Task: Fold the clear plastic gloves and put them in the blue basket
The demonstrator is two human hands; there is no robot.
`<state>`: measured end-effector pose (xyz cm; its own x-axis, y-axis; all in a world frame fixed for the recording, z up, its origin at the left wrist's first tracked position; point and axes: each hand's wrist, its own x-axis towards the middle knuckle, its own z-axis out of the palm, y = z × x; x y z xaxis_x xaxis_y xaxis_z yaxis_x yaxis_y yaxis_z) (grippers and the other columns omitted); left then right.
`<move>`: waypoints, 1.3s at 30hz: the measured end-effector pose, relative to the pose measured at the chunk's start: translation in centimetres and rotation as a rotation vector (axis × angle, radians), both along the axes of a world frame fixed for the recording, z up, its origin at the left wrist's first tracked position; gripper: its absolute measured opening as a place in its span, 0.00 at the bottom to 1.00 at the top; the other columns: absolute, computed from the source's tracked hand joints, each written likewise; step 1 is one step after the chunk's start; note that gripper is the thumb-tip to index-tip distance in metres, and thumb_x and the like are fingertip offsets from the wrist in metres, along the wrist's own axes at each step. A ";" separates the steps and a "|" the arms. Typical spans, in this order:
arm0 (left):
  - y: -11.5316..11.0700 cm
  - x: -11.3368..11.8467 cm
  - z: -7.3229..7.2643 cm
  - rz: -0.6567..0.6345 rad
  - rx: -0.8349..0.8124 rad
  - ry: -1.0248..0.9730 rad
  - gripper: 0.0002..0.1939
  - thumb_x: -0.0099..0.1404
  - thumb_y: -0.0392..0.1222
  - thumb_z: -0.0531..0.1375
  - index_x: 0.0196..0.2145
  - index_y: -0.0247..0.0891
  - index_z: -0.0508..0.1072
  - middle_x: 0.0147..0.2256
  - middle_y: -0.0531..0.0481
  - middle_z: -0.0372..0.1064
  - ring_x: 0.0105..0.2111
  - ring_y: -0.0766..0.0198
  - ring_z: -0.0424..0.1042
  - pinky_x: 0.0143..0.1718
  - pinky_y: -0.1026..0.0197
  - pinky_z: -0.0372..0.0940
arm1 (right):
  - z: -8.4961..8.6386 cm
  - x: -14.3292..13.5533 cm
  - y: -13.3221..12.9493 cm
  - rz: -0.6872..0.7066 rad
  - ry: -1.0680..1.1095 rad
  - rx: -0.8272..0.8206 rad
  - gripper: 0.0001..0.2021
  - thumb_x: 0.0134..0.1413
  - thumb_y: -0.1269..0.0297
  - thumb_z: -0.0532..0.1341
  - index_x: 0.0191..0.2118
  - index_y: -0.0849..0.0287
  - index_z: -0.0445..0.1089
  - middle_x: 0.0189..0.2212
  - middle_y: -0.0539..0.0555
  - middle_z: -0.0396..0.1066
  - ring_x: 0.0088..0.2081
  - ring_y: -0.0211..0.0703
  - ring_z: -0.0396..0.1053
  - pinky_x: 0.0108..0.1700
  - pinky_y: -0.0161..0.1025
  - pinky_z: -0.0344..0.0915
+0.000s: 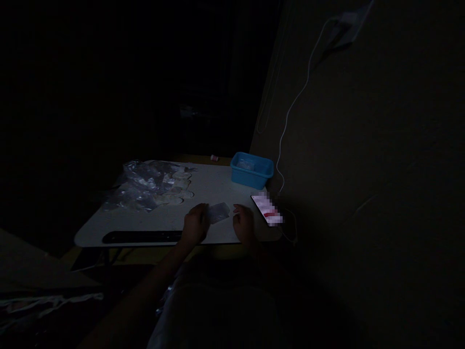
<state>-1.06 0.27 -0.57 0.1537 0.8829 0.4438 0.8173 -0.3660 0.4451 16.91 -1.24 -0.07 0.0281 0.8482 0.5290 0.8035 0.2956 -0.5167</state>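
Over the front of a white table (152, 223), my left hand (195, 224) is closed on the left end of a small clear plastic bag (218, 213). The bag looks flat and extends rightward from the fingers. My right hand (242, 223) is just right of the bag, apart from it, with its fingers curled and the thumb and fingertips near each other. Whether it pinches something small is too dark to make out. Beyond my right hand stands a blue plastic basin (250, 177) with something clear inside it.
Crumpled clear plastic (145, 182) and pale gloves (176, 196) lie on the table's left. A lit phone (267, 209) rests at the right edge, near a white cable (286, 118) along the wall. A black strip (141, 236) lines the front edge. A small pinkish-white item (214, 158) sits behind.
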 end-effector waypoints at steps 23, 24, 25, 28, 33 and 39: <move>-1.8 1.7 1.0 -0.066 -0.037 0.387 0.21 0.61 0.37 0.45 0.50 0.30 0.64 0.54 0.34 0.58 0.55 0.52 0.56 0.51 0.44 0.53 | -0.2 -3.6 0.0 0.116 -0.386 -0.101 0.21 0.58 0.57 0.49 0.54 0.61 0.60 0.57 0.63 0.54 0.61 0.55 0.44 0.57 0.62 0.36; -1.8 1.7 1.0 -0.067 -0.037 0.382 0.21 0.61 0.38 0.45 0.50 0.29 0.64 0.54 0.34 0.58 0.55 0.52 0.57 0.51 0.44 0.53 | -0.2 -3.5 0.1 0.081 -0.377 -0.109 0.21 0.58 0.57 0.48 0.54 0.62 0.60 0.57 0.64 0.54 0.61 0.55 0.44 0.57 0.62 0.37; -1.8 1.7 1.0 -0.070 -0.041 0.379 0.22 0.61 0.38 0.45 0.51 0.29 0.64 0.54 0.33 0.58 0.55 0.52 0.57 0.51 0.44 0.52 | -0.3 -3.4 0.2 0.046 -0.364 -0.117 0.21 0.58 0.58 0.48 0.53 0.63 0.60 0.57 0.64 0.55 0.60 0.55 0.45 0.57 0.62 0.38; -1.6 1.5 1.0 -0.081 -0.056 0.359 0.22 0.61 0.39 0.46 0.51 0.28 0.63 0.54 0.33 0.58 0.55 0.52 0.56 0.52 0.44 0.52 | -0.5 -2.6 0.9 -0.004 -0.292 -0.137 0.18 0.57 0.63 0.49 0.50 0.63 0.63 0.54 0.63 0.60 0.57 0.52 0.52 0.56 0.55 0.48; -1.3 1.2 1.1 -0.124 -0.083 0.279 0.23 0.58 0.37 0.48 0.52 0.32 0.61 0.54 0.36 0.59 0.55 0.54 0.57 0.53 0.46 0.51 | 0.1 -0.7 3.8 0.100 -0.129 -0.202 0.19 0.47 0.71 0.57 0.48 0.59 0.66 0.46 0.57 0.68 0.48 0.44 0.64 0.52 0.42 0.58; -1.2 0.9 1.0 -0.169 -0.091 0.191 0.26 0.57 0.37 0.48 0.54 0.32 0.57 0.53 0.38 0.60 0.52 0.55 0.60 0.53 0.46 0.51 | 2.6 -1.4 7.1 0.275 -0.150 -0.590 0.24 0.42 0.72 0.62 0.49 0.55 0.65 0.39 0.52 0.72 0.37 0.39 0.70 0.36 0.32 0.65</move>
<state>-0.16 -0.93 0.43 0.3754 0.8726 0.3124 0.8202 -0.4697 0.3264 15.51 5.82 2.49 -0.2682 0.9623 -0.0442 0.8149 0.2022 -0.5431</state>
